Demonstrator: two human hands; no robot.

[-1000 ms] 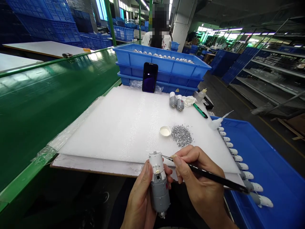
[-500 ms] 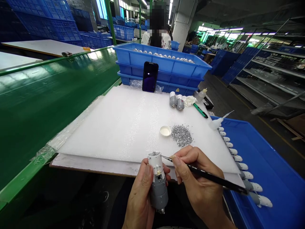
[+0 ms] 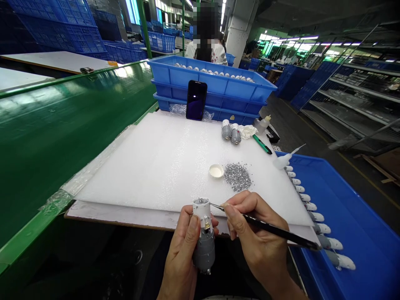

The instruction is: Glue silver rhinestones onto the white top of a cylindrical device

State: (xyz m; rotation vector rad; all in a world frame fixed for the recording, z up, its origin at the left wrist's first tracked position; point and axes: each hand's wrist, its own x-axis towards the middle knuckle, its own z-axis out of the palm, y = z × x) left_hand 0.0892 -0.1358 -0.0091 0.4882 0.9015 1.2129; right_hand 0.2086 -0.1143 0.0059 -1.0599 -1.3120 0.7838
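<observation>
My left hand (image 3: 183, 246) is wrapped round a grey-and-white model spacecraft (image 3: 205, 250), held upright with its open white end on top. In my right hand (image 3: 259, 237) is a pair of black tweezers (image 3: 275, 229), pinched like a pen. Their thin tips are at the right side of the white rim; whether they touch it or grip a tiny part I cannot tell. Beyond my hands, a pile of small silvery pieces (image 3: 237, 177) lies on the white foam sheet (image 3: 150, 166). A small round white dish (image 3: 216, 171) stands just left of the pile.
Two similar models (image 3: 231, 132), a green-handled tool (image 3: 261, 143) and a squeeze bottle (image 3: 286, 160) lie toward the right. A phone (image 3: 196, 100) leans on stacked blue crates (image 3: 215, 89). At right, a blue bin (image 3: 353, 216) holds several models. A person (image 3: 206, 52) sits beyond.
The model in my left hand has shifted slightly left and up, its lower end swinging left. My right hand and the tweezers have moved a little left with it.
</observation>
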